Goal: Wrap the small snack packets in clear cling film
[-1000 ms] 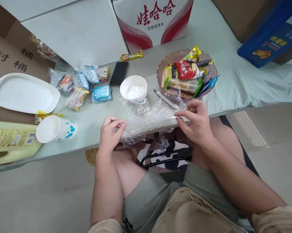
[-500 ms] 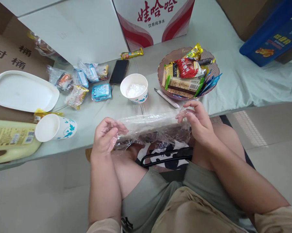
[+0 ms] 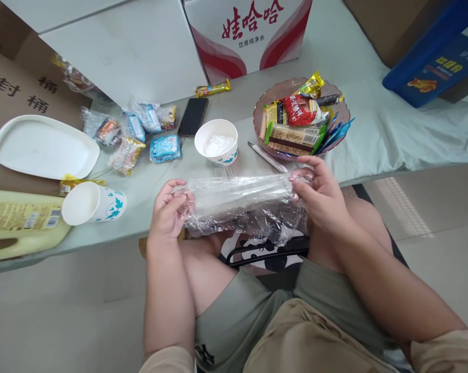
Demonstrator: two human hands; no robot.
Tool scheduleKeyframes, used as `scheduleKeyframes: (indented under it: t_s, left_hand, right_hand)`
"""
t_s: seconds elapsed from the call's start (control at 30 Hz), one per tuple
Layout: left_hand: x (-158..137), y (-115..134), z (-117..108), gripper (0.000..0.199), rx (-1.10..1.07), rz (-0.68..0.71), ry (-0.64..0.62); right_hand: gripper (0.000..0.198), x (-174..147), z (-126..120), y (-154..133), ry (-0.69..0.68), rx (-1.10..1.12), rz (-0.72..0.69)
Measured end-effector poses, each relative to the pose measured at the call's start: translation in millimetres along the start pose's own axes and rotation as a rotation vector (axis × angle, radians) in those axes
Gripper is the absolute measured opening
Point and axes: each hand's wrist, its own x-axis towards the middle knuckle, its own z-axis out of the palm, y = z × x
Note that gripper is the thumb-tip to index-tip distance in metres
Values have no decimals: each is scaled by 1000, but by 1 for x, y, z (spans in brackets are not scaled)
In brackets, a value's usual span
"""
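Note:
Stretched between my hands at the table's front edge is a sheet of clear plastic film (image 3: 243, 199), crumpled along its lower side and hanging over my lap. My left hand (image 3: 169, 210) pinches its left end between thumb and fingers. At the other end, my right hand (image 3: 317, 191) grips the film the same way. Just beyond the film stands a paper cup (image 3: 216, 139) with crumpled clear plastic inside. A white pen-like tool (image 3: 268, 157) with a dark tip lies between that cup and a pink glass bowl (image 3: 260, 98) of wrapped snacks.
A phone (image 3: 194, 116), several wrapped snacks (image 3: 165, 148) and a white tray (image 3: 47, 147) are on the left. A second paper cup (image 3: 94, 203) lies tipped beside a yellow jug (image 3: 24, 225). Behind stand a white-and-red carton (image 3: 251, 39) and a blue container (image 3: 431, 57).
Both hands have closed more firmly on the film's ends. The film is pulled tauter and spread wider along its upper edge. The view has shifted slightly.

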Motion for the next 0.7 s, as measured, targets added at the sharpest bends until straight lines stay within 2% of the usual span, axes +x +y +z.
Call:
scheduleKeyframes:
  t_s: [0.1,0.13,0.17,0.2,0.23,0.3,0.33,0.37,0.4,0.43,0.47,0.53,0.57,0.6,0.63,0.7]
  left_hand:
    - [3,-2,0,43,-7,19,19]
    - [4,-3,1,42,11,21,35]
    - [6,-5,3,40,33,21,52]
    - [7,-7,4,36,54,23,66]
    - [9,-8,6,31,68,32,74]
    - [12,-11,10,20,72,71,70]
    - [14,-11,13,19,62,98,62]
    - [15,-12,16,19,44,126,53]
    - [16,-11,19,21,22,149,47]
    - [16,-11,22,23,-3,166,45]
    - [17,-9,26,26,-32,173,41]
    - [16,-7,33,35,-105,153,-4]
    - [14,-5,36,41,-146,125,-48]
    - [12,-4,38,49,-185,91,-102]
    - [10,-3,40,57,-216,55,-156]
    - [4,-2,42,71,-249,5,-240]
  right_hand:
    - [47,-7,-5,-7,67,38,-43]
    - [49,-11,-8,-12,33,62,-52]
    - [51,-15,-11,-17,-67,98,-45]
    - [52,-18,-15,-23,-239,144,-24]
    - [53,-20,-18,-28,-491,196,8]
    - [58,-20,-23,-36,-1108,258,95]
    - [60,-19,-25,-37,-1375,264,139]
    - [61,-17,-26,-36,-1544,268,174]
    - [59,-15,-26,-34,-1592,275,203]
    - [55,-12,-25,-29,-1515,286,226]
    - [49,-10,-24,-24,-1323,299,232]
    - [41,-7,-18,-10,-815,257,205]
    - [40,-5,-13,-3,-606,193,187]
    - [43,-4,-8,5,-468,120,174]
    - [51,-4,-2,11,-412,51,171]
    - [73,-6,10,23,-465,-37,172]
